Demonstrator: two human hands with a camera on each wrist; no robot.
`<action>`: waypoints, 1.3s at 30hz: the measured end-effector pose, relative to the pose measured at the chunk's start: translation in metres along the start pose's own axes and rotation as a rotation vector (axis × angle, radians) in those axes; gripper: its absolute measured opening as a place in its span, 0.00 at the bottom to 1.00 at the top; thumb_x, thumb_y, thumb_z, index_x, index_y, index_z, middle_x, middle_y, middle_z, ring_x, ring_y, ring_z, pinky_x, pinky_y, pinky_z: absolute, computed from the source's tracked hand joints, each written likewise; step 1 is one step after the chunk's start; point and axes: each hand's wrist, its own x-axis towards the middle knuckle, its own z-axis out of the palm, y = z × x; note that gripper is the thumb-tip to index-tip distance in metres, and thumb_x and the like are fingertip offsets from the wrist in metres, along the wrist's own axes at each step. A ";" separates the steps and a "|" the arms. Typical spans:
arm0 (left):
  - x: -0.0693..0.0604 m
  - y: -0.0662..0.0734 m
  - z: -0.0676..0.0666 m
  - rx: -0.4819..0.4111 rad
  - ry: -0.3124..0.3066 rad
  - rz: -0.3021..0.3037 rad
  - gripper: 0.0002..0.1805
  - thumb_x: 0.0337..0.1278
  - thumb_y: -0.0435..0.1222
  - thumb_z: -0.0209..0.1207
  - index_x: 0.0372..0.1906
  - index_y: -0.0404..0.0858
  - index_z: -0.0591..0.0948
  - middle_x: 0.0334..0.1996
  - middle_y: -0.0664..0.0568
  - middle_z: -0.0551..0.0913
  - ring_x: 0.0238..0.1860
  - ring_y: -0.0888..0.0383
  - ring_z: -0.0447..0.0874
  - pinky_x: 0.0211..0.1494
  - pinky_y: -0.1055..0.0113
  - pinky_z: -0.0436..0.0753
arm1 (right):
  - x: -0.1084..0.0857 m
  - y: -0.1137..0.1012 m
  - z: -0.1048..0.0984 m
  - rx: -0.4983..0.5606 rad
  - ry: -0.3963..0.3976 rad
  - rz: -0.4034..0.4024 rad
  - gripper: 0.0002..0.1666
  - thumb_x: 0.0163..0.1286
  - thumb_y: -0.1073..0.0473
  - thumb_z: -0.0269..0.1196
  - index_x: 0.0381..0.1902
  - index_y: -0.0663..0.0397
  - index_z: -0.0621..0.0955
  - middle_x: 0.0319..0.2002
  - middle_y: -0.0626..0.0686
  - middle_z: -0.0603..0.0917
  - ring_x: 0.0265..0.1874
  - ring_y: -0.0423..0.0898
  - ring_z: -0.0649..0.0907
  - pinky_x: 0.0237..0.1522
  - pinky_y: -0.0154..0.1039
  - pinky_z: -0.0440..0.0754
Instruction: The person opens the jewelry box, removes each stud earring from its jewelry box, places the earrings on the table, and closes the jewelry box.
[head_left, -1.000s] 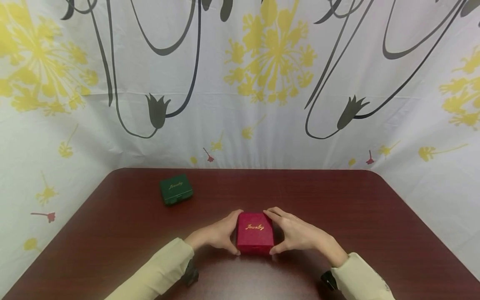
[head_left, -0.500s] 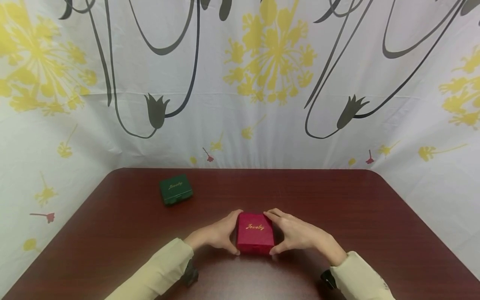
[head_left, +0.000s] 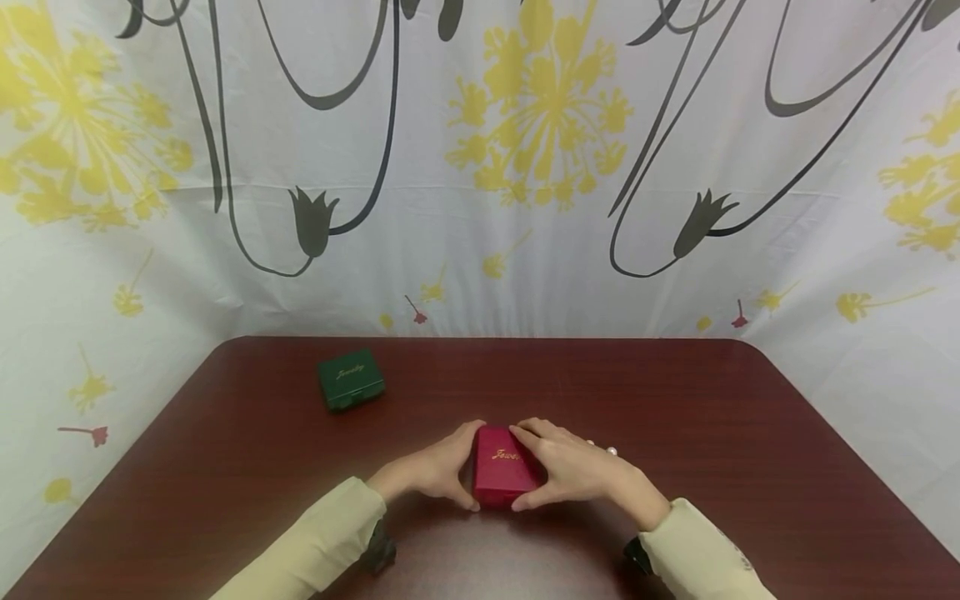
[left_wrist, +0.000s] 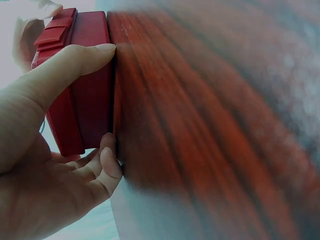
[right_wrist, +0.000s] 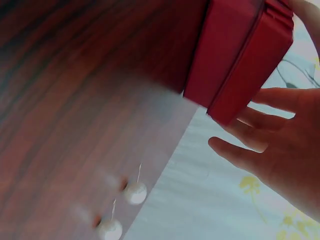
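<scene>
A red jewelry box [head_left: 497, 479] with gold lettering sits on the table, its lid closed. My left hand [head_left: 433, 467] holds its left side, thumb at the near edge and fingers round the far corner. In the left wrist view that thumb lies across the box's front [left_wrist: 92, 100]. My right hand [head_left: 581, 469] grips the right side and covers part of the lid and lettering. From the right wrist, its fingers [right_wrist: 240, 157] show behind the lid's edge, the smallest one apart from the box. Two pearl earrings [right_wrist: 135, 193] lie on the table beyond this hand.
A green jewelry box [head_left: 351, 381] stands closed at the back left of the brown table [head_left: 675, 392]. Behind the table hangs a white curtain [head_left: 420, 150] with yellow and grey flower prints. A dark band shows at each sleeve.
My right hand has moved left over the box, covering more of its lid. Two pearl earrings have come into sight behind that hand. The left hand stays put.
</scene>
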 end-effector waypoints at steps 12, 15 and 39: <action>-0.001 0.002 -0.001 0.006 -0.001 0.010 0.54 0.27 0.38 0.73 0.61 0.28 0.51 0.53 0.45 0.62 0.56 0.52 0.62 0.60 0.59 0.64 | 0.010 -0.007 0.003 -0.037 0.013 -0.017 0.50 0.43 0.37 0.67 0.56 0.68 0.69 0.49 0.55 0.71 0.44 0.46 0.73 0.41 0.39 0.76; -0.002 0.002 -0.001 -0.001 -0.003 0.005 0.54 0.28 0.38 0.73 0.62 0.28 0.51 0.54 0.45 0.62 0.57 0.52 0.62 0.60 0.58 0.64 | 0.011 -0.008 0.002 -0.052 -0.002 -0.005 0.50 0.43 0.37 0.67 0.56 0.68 0.69 0.49 0.55 0.71 0.45 0.46 0.73 0.41 0.39 0.76; 0.002 0.000 -0.003 0.010 -0.014 0.004 0.49 0.31 0.48 0.70 0.60 0.38 0.57 0.51 0.54 0.65 0.52 0.60 0.65 0.56 0.63 0.69 | -0.005 0.007 -0.002 0.038 -0.049 0.038 0.54 0.39 0.42 0.71 0.58 0.69 0.66 0.49 0.54 0.70 0.43 0.44 0.73 0.45 0.39 0.75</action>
